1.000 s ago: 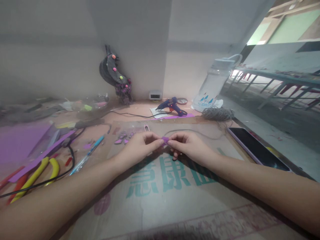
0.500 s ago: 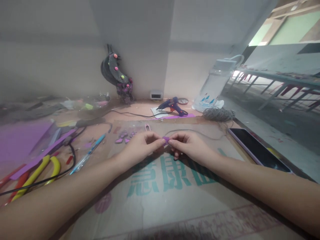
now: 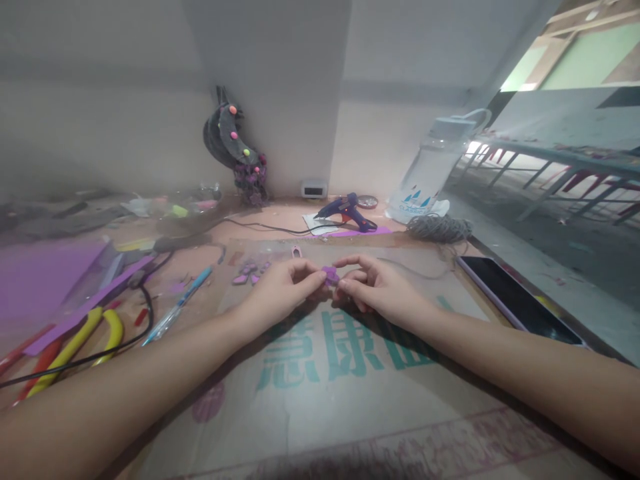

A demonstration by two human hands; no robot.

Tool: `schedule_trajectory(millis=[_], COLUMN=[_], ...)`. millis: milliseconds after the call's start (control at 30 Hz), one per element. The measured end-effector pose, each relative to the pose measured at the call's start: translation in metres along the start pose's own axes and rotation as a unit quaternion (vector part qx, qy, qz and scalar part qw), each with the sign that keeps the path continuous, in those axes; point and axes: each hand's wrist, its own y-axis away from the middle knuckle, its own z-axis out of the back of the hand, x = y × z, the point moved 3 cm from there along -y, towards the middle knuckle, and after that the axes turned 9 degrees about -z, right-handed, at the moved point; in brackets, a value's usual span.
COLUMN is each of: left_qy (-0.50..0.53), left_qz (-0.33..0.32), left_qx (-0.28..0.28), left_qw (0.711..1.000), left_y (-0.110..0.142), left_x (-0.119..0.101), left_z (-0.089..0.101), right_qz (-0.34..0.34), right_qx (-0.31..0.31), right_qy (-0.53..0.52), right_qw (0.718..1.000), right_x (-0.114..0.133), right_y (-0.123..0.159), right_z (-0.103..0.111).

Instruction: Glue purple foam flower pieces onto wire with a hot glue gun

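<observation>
A small purple flower (image 3: 329, 274), apparently of felt or foam, is pinched between the thumb and fingers of my left hand (image 3: 294, 283). At the flower's right edge is my right hand (image 3: 373, 283), its index finger stretched out above the petals and its thumb apart from it. Whether the right thumb touches the flower I cannot make out. Behind my left hand lie several purple and grey pieces (image 3: 250, 272) and a small pink tool (image 3: 297, 251).
Along the back are a blue glue gun (image 3: 345, 208), a water bottle (image 3: 430, 170) and grey yarn (image 3: 440, 228). A phone (image 3: 520, 300) lies right. Left are a pen (image 3: 180, 303), yellow-handled pliers (image 3: 70, 350), a black cord and purple sheets (image 3: 50, 277). A grey crescent ornament (image 3: 233, 143) leans on the wall.
My right index finger has lifted off the flower and straightened, so the fingers have parted. More of the flower's petals now show, still in my left hand.
</observation>
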Motion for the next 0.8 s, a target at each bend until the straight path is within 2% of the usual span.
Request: schedule_trajectory(millis=[133,300,467,533,667,800], left_qy=[-0.003,-0.009,-0.029,-0.026,-0.019,-0.036], left_qz=[-0.005,-0.046,-0.060,-0.047,-0.033,-0.038], left_qx=[-0.008,-0.025,-0.032,-0.022,0.016,0.033], left_qw=[1.000,0.999,0.997,0.998,0.999,0.998], left_y=[-0.001,-0.001,-0.001,-0.001,0.000,0.000], left_x=[0.000,0.004,0.002,0.001,0.002,0.005], left_z=[0.001,0.005,0.005,0.004,0.000,-0.001], right_qz=[0.008,0.021,0.021,0.052,0.158,0.206], right_qx=[0.016,0.003,-0.022,-0.059,-0.133,-0.172], right_qy=[-0.021,0.008,0.034,0.031,0.035,0.129], right_qw=[1.000,1.000,0.999,0.996,0.978,0.955], right_x=[-0.003,-0.001,-0.002,-0.003,-0.002,0.004], right_y=[-0.001,0.000,0.001,-0.001,0.000,0.008], right_z=[-0.002,-0.002,0.000,0.005,0.015,0.015])
